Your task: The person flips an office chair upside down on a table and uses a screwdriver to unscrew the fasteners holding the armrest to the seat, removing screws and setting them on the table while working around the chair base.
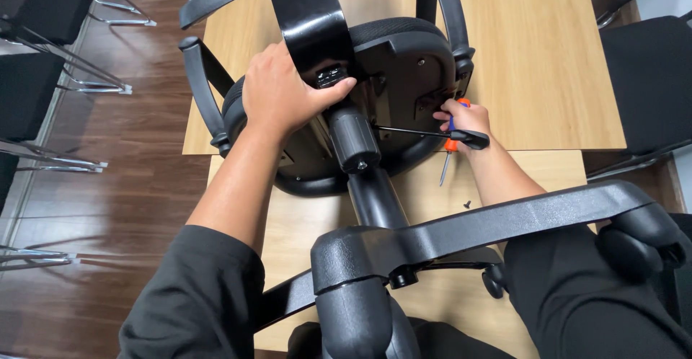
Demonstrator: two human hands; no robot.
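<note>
The left hand [285,92] grips the upturned office chair [393,63] underside on the tabletop [548,49]. At three o'clock, the right hand [461,117] clasps an orange-handled screwdriver [450,146].

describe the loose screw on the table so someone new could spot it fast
Start at the upturned black office chair lying on the wooden table. Drop below the right hand, past the orange-handled screwdriver. The small dark screw lies alone on bare wood, just above the chair's black base leg.

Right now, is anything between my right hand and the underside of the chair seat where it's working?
Nothing visible. The right hand, holding an orange-handled screwdriver, already rests against the seat underside. The black adjustment lever crosses just below the hand. The left hand grips the mechanism beside the column.
</note>
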